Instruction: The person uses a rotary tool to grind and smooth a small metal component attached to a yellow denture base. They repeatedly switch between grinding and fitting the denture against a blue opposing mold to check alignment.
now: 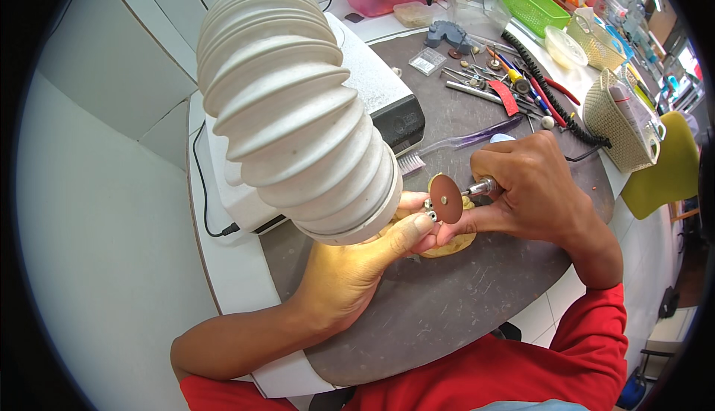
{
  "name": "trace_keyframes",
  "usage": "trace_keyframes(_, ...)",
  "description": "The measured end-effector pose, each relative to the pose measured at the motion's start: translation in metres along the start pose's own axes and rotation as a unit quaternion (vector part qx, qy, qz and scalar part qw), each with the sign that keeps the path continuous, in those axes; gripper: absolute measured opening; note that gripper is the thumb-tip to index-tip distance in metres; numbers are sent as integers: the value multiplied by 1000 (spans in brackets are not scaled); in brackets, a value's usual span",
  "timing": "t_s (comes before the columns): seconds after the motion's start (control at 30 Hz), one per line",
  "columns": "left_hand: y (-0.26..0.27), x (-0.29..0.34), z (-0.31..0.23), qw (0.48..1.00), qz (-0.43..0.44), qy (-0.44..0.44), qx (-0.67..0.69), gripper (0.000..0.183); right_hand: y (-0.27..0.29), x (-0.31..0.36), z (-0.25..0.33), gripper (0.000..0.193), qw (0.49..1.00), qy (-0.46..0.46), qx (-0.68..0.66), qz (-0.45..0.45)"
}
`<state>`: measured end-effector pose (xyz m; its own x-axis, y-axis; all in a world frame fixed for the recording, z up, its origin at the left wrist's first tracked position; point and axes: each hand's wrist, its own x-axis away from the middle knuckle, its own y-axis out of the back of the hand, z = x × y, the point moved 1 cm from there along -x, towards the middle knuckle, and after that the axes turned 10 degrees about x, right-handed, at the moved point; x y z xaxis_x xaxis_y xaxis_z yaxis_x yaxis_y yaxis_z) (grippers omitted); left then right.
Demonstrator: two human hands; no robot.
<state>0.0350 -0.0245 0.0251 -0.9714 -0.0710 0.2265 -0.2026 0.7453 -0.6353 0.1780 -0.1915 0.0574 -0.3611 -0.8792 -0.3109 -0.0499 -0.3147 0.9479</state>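
Note:
My right hand (525, 191) is closed round a metal rotary handpiece (482, 187) fitted with a thin reddish-brown cutting disc (446, 198). Thumb and fingers of my left hand (372, 258) pinch a small shiny metal dental piece (430, 216) right beside the disc; whether disc and metal touch I cannot tell. Under both hands lies a yellowish dental cast (453, 245), mostly hidden. The mouth of a wide white corrugated hose (283, 105) ends just above my left hand and covers some of its fingers.
Behind the hose sits a white machine (372, 68). A purple toothbrush (469, 137) lies beyond my hands on the dark mat (402, 321). Farther right are scattered hand tools, a grey dental cast (449, 35), a coiled black cord (547, 76), a woven basket (614, 124) and a green basket (535, 8).

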Motion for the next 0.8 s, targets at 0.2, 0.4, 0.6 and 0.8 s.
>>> trace_keyframes(0.2, -1, -1, -1, 1000, 14, -7, -10, 20, 0, 0, 0, 73, 1000, 1, 3, -2)
trace_keyframes(0.4, -1, -1, -1, 1000, 26, -8, -12, 20, 0, -1, 0, 73, 1000, 4, 7, -3)
trace_keyframes(0.6, -2, -1, -1, 1000, 6, -6, -13, 20, 1, -1, 0, 73, 1000, -1, 4, 4)
trace_keyframes(0.8, 0, 1, 1, 1000, -4, 0, -3, 22, -1, 0, -1, 73, 1000, -5, 0, -9)
